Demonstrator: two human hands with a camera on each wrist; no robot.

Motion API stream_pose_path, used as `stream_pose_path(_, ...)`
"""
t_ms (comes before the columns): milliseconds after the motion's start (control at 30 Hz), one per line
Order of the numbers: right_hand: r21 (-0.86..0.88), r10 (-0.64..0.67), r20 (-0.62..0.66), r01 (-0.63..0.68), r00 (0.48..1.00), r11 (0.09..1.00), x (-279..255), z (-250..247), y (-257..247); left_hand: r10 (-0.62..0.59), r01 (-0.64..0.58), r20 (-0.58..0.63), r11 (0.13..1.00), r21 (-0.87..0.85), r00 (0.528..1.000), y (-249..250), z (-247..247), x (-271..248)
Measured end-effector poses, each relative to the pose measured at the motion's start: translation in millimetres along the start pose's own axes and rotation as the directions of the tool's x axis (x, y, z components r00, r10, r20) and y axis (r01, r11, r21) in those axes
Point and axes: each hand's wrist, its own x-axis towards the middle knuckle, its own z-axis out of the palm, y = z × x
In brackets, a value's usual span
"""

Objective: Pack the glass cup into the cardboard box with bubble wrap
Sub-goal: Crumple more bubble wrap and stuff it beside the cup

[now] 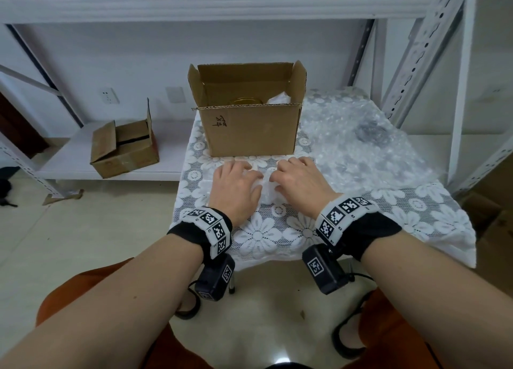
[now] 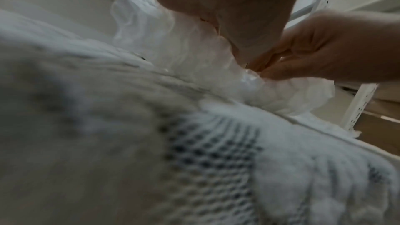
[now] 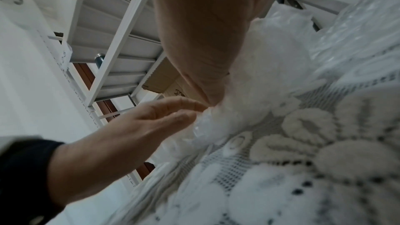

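Observation:
An open cardboard box (image 1: 249,127) stands at the back of the small table. Inside it show a gold-rimmed round object (image 1: 245,101) and some white wrap (image 1: 279,98). In front of the box lies a crumpled bubble wrap bundle (image 1: 265,187) (image 2: 194,57) (image 3: 259,74); what it holds is hidden. My left hand (image 1: 238,185) (image 3: 140,126) rests on its left side with relaxed fingers touching the wrap. My right hand (image 1: 299,180) (image 2: 314,54) pinches the wrap's edge at the right between fingers and thumb.
A large bubble wrap sheet (image 1: 361,141) covers the table's right half, with a dark object (image 1: 370,131) under it. The lace tablecloth (image 1: 277,230) hangs over the near edge. A second cardboard box (image 1: 125,149) sits on a low shelf to the left. Metal shelving posts (image 1: 416,49) stand to the right.

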Motion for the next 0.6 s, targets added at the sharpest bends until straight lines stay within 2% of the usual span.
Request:
stream_pose_path(200, 0.045, 0.002, 0.004, -0.003, 1.0, 0.999, 3, 9, -1, 0.013, -0.041, 0.248, 0.993, 0.107, 0.969, -9, -9, -6)
stream_pose_path(333, 0.032, -0.002, 0.117, -0.002, 0.993, 0.999, -4, 11, 5, 0.005, -0.056, 0.298, 0.985, 0.162, 0.954, -9, -11, 5)
stream_pose_path(433, 0.017, 0.013, 0.149, -0.016, 0.989, 1.0, -6, 9, 7, -0.015, -0.044, 0.352, 0.986, 0.158, 0.936, -4, -14, 15)
stream_pose_path(533, 0.102, 0.048, 0.203, -0.07, 0.978, 0.992, -3, 0, 7, -0.045, -0.001, 0.503, 0.996, 0.092, 0.863, -2, -22, 26)
stream_pose_path(600, 0.232, 0.094, 0.306, -0.17, 0.947, 0.958, 2, -10, 9, -0.069, 0.078, 0.585, 0.997, 0.01, 0.808, -4, -27, 33)
